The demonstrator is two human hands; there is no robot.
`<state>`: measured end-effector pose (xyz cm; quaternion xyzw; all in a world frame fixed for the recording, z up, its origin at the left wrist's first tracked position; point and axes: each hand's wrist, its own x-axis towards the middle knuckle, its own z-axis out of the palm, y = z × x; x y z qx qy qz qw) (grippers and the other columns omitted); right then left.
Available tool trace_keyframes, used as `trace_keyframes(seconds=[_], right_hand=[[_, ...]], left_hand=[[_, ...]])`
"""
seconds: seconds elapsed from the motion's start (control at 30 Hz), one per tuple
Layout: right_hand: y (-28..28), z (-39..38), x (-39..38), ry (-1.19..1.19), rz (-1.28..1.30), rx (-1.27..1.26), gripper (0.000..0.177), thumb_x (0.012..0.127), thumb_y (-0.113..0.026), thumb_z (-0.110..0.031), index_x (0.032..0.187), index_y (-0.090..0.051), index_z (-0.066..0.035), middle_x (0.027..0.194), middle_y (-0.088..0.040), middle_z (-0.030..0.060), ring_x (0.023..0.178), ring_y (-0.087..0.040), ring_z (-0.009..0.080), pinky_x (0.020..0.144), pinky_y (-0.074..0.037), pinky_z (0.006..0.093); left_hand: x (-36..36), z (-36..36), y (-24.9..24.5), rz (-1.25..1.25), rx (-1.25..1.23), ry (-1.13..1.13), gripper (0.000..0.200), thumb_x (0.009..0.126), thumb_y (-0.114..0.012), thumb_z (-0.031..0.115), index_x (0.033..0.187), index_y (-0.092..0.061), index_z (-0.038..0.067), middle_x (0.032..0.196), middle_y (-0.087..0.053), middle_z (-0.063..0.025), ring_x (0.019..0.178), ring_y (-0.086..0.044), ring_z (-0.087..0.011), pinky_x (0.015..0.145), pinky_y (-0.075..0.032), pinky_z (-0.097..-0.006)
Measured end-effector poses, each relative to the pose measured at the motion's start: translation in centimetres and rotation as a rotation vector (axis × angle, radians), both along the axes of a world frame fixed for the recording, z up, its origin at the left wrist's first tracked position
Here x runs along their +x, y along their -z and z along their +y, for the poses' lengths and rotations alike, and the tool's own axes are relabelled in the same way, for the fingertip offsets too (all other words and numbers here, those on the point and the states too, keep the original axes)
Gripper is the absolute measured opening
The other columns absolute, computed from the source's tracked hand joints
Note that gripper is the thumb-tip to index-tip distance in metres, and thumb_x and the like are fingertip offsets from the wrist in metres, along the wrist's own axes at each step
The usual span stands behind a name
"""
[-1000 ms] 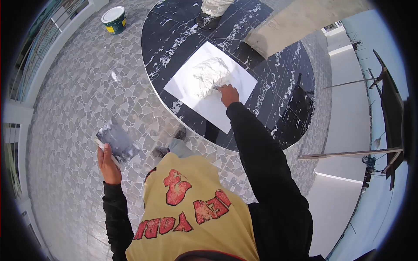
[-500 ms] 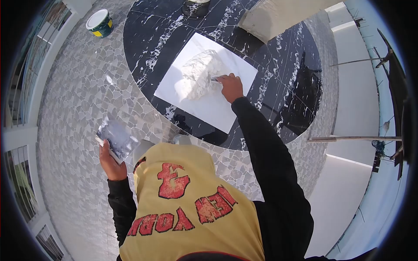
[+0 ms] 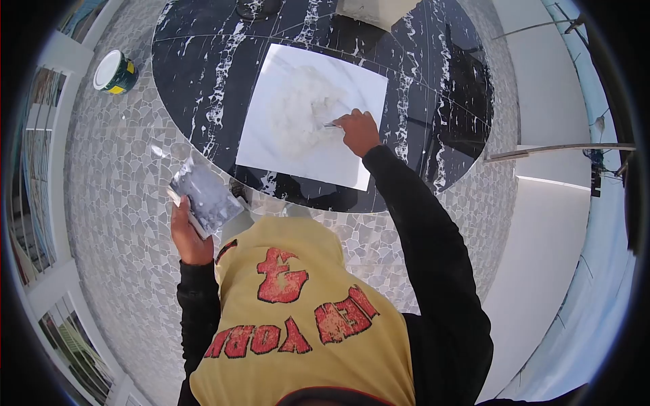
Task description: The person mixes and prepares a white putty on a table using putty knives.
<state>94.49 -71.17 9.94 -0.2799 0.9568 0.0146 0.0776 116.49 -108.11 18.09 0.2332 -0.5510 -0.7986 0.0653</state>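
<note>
A putty knife (image 3: 331, 125) is pinched by right hand (image 3: 357, 131) fingers in white plaster (image 3: 301, 111) on a white board (image 3: 338, 166), while a smeared hawk (image 3: 205, 196) is gripped by left hand (image 3: 189, 238) fingers.

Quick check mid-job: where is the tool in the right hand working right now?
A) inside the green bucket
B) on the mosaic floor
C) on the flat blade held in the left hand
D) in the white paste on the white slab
D: the right hand holds the small tool with its tip in the white paste on the white slab; the green bucket stands well apart.
</note>
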Motion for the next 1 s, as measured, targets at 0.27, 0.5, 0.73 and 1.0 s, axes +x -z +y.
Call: trace_keyframes(seconds=[0.27,0.5,0.73,1.0], right_hand=[[2.7,-0.8,3.6,0.294,0.076,-0.159,0.036,0.077,-0.058,-0.005,0.106,-0.075,-0.019,0.098,-0.072,0.001,0.093,-0.06,0.0223,0.077,-0.044,0.0394],[5.9,-0.4,7.8,0.752,-0.026,-0.34,0.03,0.08,-0.06,-0.015,0.107,-0.071,-0.008,0.095,-0.069,0.0192,0.09,-0.065,0.0385,0.08,-0.053,0.0459],[5.5,-0.3,9.6,1.213,-0.267,-1.006,0.022,0.073,-0.066,-0.009,0.091,-0.07,0.002,0.08,-0.069,0.009,0.076,-0.066,0.0197,0.068,-0.049,0.0371],[13.4,1.0,5.1,0.873,-0.468,-1.308,0.011,0.078,-0.071,-0.006,0.084,-0.068,0.003,0.079,-0.063,0.0025,0.073,-0.058,0.0156,0.069,-0.044,0.0331]], left_hand=[[-4.2,-9.3,5.2,0.06,0.079,0.131,0.038,0.096,-0.051,0.009,0.132,-0.047,-0.002,0.124,-0.056,-0.0175,0.113,-0.058,-0.0268,0.098,-0.046,-0.0373],[-9.1,-13.3,5.7,0.113,0.071,0.205,0.048,0.086,-0.06,-0.004,0.133,-0.049,-0.001,0.127,-0.051,-0.0254,0.117,-0.055,-0.0365,0.101,-0.043,-0.0407],[-10.2,-12.3,6.3,0.399,-0.382,0.362,0.052,0.086,-0.064,-0.002,0.135,-0.048,0.001,0.129,-0.049,-0.0238,0.12,-0.054,-0.0329,0.102,-0.044,-0.0401],[-8.5,-3.0,1.4,0.242,-0.097,0.356,0.034,0.101,-0.042,0.005,0.132,-0.041,-0.01,0.127,-0.05,-0.013,0.117,-0.054,-0.0184,0.1,-0.046,-0.0309]])
